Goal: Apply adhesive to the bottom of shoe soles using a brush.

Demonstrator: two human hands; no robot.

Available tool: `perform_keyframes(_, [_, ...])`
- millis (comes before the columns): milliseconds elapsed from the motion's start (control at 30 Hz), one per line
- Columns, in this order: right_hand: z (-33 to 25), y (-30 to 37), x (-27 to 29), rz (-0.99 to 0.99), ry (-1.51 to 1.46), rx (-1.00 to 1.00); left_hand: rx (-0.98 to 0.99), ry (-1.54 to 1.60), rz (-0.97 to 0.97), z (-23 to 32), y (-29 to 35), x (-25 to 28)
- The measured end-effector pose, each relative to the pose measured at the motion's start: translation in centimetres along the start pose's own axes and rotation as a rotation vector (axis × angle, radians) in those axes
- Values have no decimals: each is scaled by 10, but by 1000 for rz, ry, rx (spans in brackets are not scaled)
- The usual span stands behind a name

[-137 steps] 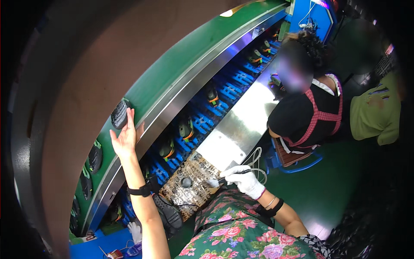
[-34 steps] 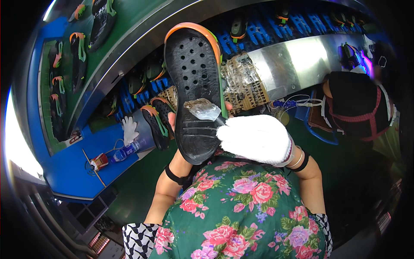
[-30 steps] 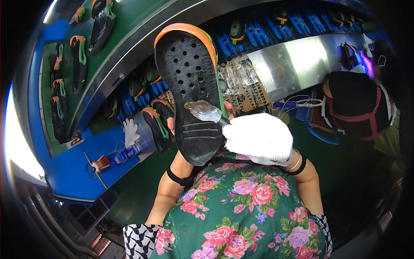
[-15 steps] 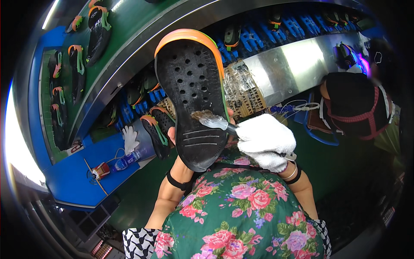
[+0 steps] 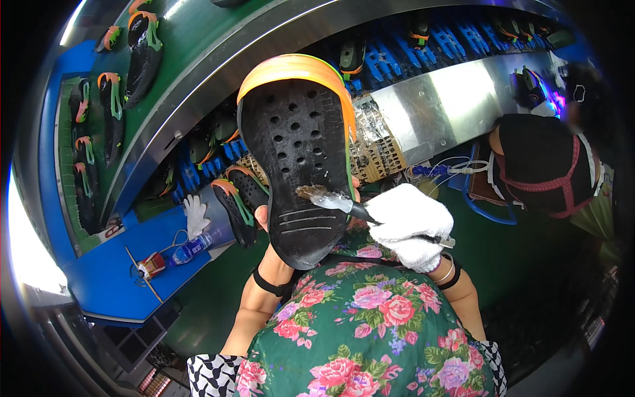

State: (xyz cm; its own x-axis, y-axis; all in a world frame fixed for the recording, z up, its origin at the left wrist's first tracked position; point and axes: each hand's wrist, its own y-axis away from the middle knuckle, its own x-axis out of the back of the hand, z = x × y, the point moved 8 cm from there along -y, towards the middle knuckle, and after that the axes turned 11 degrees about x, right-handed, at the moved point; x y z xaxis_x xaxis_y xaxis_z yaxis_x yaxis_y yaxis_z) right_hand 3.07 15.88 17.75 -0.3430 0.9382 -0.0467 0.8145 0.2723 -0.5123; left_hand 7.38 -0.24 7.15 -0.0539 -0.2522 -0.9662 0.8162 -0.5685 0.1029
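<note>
A black shoe sole point(image 5: 294, 155) with an orange and green band round its far end stands tilted up before me, its face toward me. Round holes dot the upper part and several ridges cross the lower. My bare left hand point(image 5: 272, 264) grips it from behind; fingertips show at both edges, while the palm is hidden. In a white knitted glove, my right hand point(image 5: 411, 218) is closed round the dark handle of a brush point(image 5: 327, 200). The brush's brown bristles rest on or just over the sole, between holes and ridges. Clear wrapping covers its neck.
Two similar soles point(image 5: 236, 215) stand left of mine. More lie on the green conveyor point(image 5: 198, 46) and blue racks point(image 5: 383, 59) beyond. A blue table point(image 5: 112, 281) holds a bottle point(image 5: 190, 250) and a white glove point(image 5: 196, 215). At right, another person point(image 5: 546, 162) bends over.
The sole has tipped and come slightly lower, showing more of its orange band. The brush and my right hand have dropped a little. Soles on the conveyor have shifted left and down.
</note>
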Motion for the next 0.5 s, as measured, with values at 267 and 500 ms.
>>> perform_keyframes(267, [6, 6, -2, -25, -40, -44, -122, 49, 97, 9, -7, -27])
perform_keyframes(500, [1, 1, -7, -92, 83, -154, -165, 97, 467, 1, 1, -12])
